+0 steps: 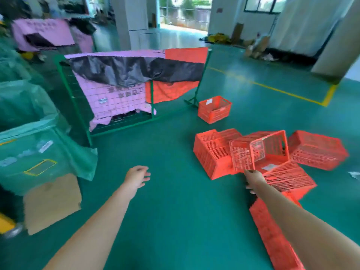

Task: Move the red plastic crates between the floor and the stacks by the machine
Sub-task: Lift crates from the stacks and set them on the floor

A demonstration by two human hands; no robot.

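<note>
The right hand (253,180) grips the lower rim of a tilted red slatted plastic crate (241,156), above overturned red crates (212,152) on the green floor (175,191). The left hand (137,177) hangs empty, fingers loosely spread.

Bright, even daylight. It pours in from the open doorway (183,16) and the window (263,4) ahead of me, both washed out. Pale sheen on the green floor (165,211) near the door. Shadows are soft and short. Motion blur throughout: the tilted crate (259,151) at my right hand (253,180) loses its grid, and my left hand (137,177) is soft-edged. The wide lens bows the pillars at the edges.
</note>
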